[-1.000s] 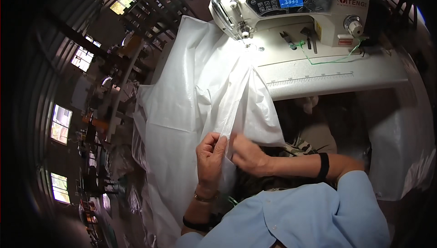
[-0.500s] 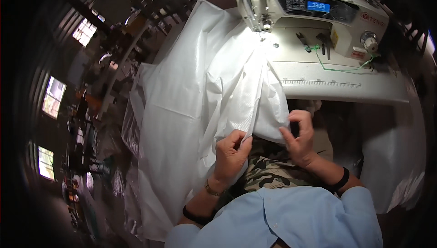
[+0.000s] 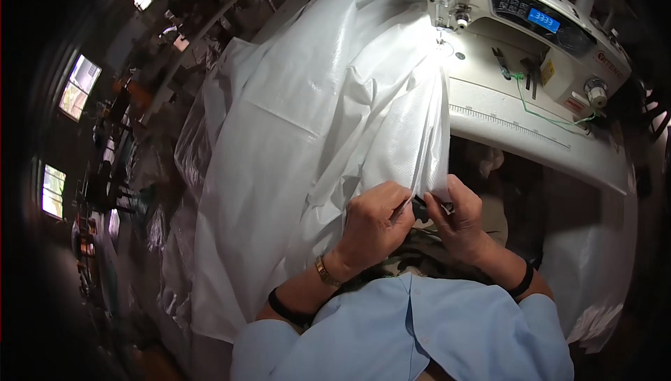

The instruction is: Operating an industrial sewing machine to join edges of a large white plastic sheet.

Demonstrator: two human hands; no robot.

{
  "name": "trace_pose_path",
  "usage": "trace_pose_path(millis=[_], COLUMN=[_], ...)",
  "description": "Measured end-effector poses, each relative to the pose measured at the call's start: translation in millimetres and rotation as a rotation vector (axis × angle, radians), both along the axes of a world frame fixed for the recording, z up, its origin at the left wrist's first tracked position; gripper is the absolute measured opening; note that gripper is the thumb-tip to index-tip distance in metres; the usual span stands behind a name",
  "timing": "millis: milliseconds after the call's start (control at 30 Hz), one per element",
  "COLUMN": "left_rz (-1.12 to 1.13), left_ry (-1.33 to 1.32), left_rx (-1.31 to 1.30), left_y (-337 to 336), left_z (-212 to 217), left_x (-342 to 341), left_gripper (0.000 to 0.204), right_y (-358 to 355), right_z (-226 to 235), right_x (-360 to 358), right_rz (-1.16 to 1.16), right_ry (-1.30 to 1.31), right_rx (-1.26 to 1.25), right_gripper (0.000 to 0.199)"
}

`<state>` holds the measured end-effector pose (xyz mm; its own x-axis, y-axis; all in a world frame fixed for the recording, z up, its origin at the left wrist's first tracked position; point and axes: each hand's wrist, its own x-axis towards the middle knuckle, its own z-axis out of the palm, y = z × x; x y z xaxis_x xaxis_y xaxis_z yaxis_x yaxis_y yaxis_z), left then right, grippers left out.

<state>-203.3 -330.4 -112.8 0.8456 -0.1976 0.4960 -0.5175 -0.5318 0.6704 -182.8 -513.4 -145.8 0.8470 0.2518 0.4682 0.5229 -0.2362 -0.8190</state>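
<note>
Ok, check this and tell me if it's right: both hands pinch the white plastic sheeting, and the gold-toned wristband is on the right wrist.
One thing is wrong: the gold-toned wristband is on the left wrist, as the head view shows. The rest is right: the left hand and the right hand both pinch the white plastic sheeting.

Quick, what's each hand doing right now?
Left hand: closed, pinching an edge of the white sheet.
Right hand: closed, pinching the same white sheet, just to the right.
</note>
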Motion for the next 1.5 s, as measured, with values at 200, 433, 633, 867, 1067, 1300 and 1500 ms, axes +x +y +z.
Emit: trace_pose_path(millis=[200, 433, 633, 867, 1067, 1300, 1500], left_rz=[-0.006, -0.059, -0.048, 0.045, 0.062, 0.026, 0.004], left_ry=[0.244, 0.573, 0.605, 0.407, 0.197, 0.012, -0.035], left_rx=[-0.243, -0.538, -0.682, -0.43, -0.293, -0.186, -0.129], left_y=[7.0, 18.4, 16.5, 12.9, 6.4, 1.8, -0.9], left_z=[-11.3, -21.9, -25.5, -24.3, -14.9, -8.8, -7.4], left_x=[-4.7, -1.0, 0.2, -4.5, -6.1, -4.4, -2.8], left_gripper=[0.01, 0.012, 0.012, 0.011, 0.011, 0.012, 0.011], right_y=[21.6, 29.3, 21.4, 2.6, 13.6, 16.8, 14.1], right_z=[8.0, 3.6, -8.8, -42.4, -50.1, -47.5, -33.2], right_x=[6.3, 3.7, 2.7, -12.7, -19.5, -20.9, -10.2], right_rz=[0.032, 0.123, 0.113, -0.101, -0.111, -0.051, -0.091], right_ry=[-0.382, -0.416, -0.463, 0.013, 0.258, 0.212, -0.274], right_rx=[-0.17, -0.241, -0.069, 0.238, 0.483, 0.59, 0.066], right_gripper=[0.033, 0.041, 0.03, 0.032, 0.03, 0.024, 0.024])
